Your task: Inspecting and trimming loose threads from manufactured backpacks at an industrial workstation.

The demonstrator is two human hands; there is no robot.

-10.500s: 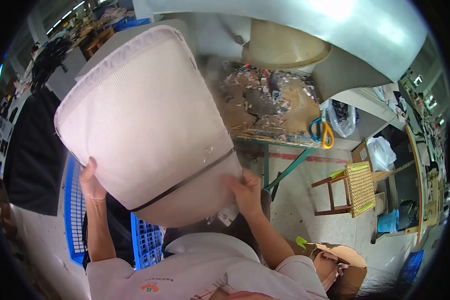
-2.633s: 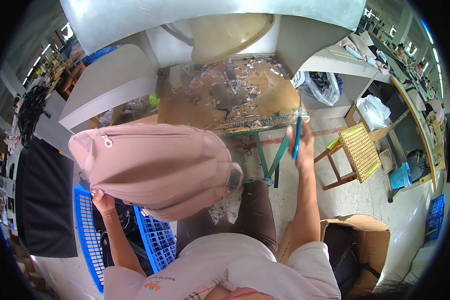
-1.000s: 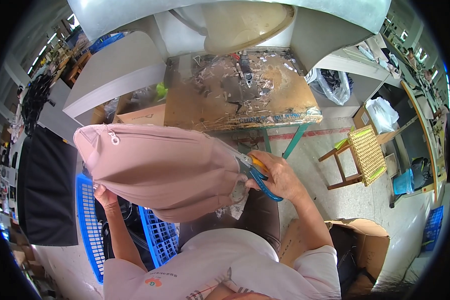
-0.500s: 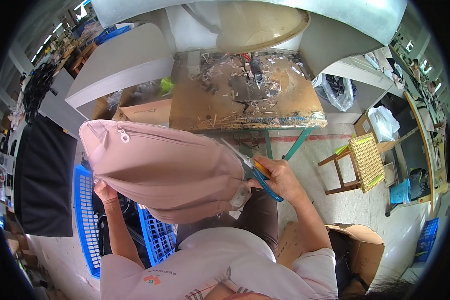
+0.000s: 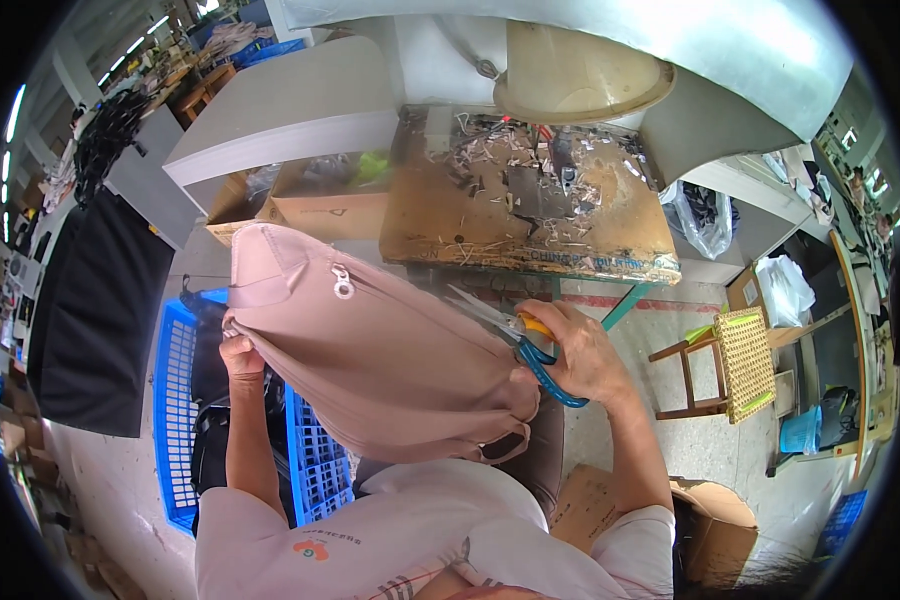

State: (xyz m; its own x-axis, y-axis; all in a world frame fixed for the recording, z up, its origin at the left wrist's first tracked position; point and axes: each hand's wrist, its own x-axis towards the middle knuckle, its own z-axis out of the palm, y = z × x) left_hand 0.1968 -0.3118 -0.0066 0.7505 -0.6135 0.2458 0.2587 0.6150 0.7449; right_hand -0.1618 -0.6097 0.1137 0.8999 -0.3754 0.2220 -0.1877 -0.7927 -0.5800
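A dusty-pink fabric bag, limp and creased, hangs in front of me over my lap. A zipper with a silver pull runs along its upper side. My left hand is closed on the bag's left edge. In my right hand are scissors with blue and orange handles; their blades are parted and point up and left beside the bag's right edge. A fingertip of that hand meets the bag near its right end, where a small loop hangs. Whether it pinches the fabric is hard to see.
Scraps litter the worn workbench ahead. Blue plastic baskets holding dark items stand at my left. To the right are a woven-seat stool, a cardboard box and a plastic bag. A large beige pan-shaped part hangs above the bench.
The bag has tilted, its left end higher and its right end lower. My left hand has risen slightly. The scissors have stayed beside its right edge, blades turned a little flatter.
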